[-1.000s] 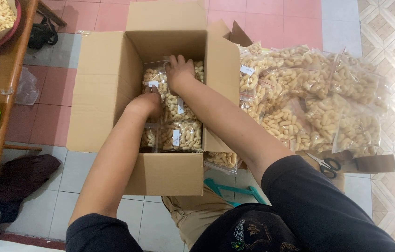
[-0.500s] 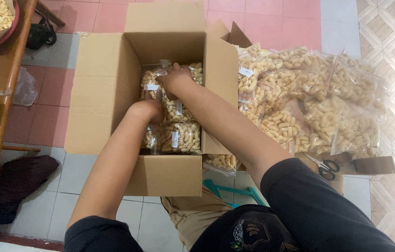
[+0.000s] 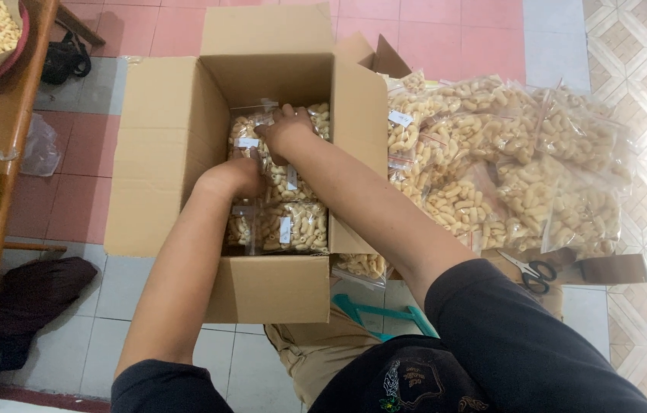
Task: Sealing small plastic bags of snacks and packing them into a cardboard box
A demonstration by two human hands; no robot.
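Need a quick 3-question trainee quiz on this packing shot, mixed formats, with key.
1. True or false: both hands are inside the cardboard box.
2. Where do the scissors lie? A) inside the box B) right of the box, below the pile of snack bags C) on the wooden table
3. Fill in: the right hand presses on a clear ____ of snacks.

Key: 1 true, the left hand too; 2 B; 3 bag.
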